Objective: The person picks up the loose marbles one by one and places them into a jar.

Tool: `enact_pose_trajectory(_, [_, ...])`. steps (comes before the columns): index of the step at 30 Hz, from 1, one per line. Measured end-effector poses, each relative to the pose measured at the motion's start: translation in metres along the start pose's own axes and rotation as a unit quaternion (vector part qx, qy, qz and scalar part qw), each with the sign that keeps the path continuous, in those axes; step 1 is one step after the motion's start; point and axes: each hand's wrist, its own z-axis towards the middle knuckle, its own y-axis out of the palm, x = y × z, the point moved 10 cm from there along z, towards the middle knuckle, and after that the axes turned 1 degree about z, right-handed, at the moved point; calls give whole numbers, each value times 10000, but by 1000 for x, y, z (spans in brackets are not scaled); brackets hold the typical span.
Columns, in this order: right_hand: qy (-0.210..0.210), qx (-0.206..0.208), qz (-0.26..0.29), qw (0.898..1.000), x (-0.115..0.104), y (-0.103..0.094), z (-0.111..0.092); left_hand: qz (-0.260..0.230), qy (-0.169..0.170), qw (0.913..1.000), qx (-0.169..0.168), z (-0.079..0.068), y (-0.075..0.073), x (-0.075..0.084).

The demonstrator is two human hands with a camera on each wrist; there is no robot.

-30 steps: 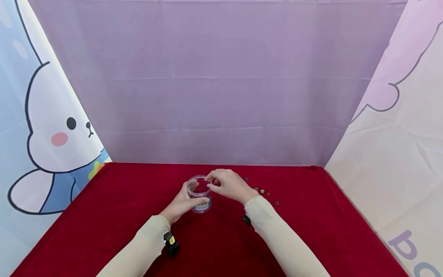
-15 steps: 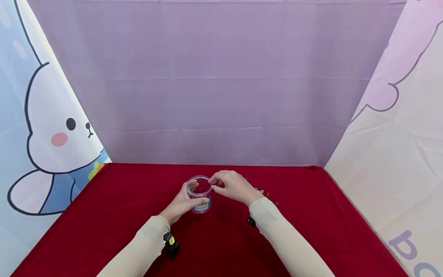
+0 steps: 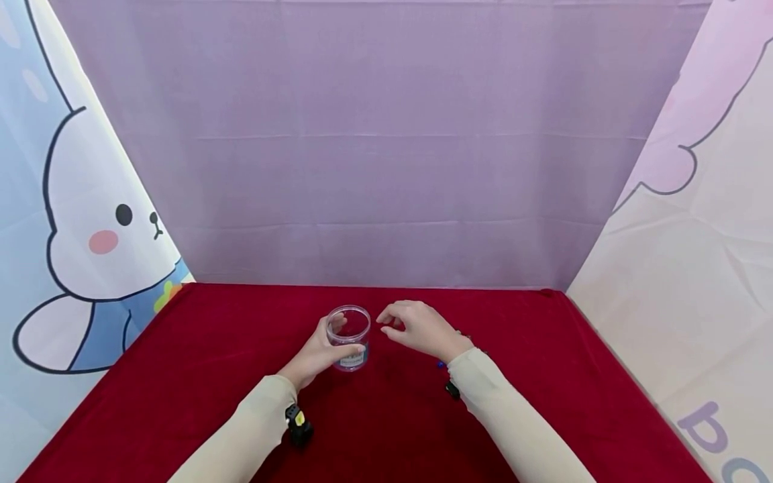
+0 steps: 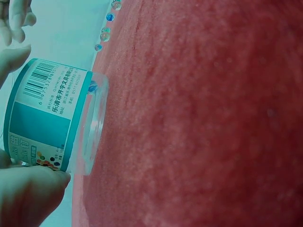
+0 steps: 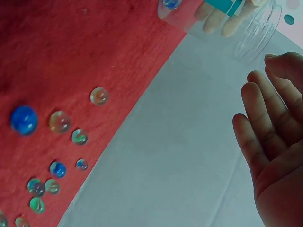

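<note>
A clear, open-mouthed plastic jar (image 4: 56,118) sits upright, wrapped in a teal-and-white barcoded label (image 4: 40,124); a blue-tinted marble (image 4: 93,86) lies inside at its bottom; loose marbles (image 5: 60,122), blue, green and orange-tinged, scatter across red cloth (image 5: 52,56) nearby.

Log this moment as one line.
left hand: grips clear jar; right hand: apart from jar, nothing visible held; marbles: several on red cloth, at least one inside jar
</note>
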Motion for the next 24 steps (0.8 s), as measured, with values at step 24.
enact_pose_trajectory(24, [329,-41,-21,9994,31,-6,-34,57,-25,10000,57,0,-1,-1])
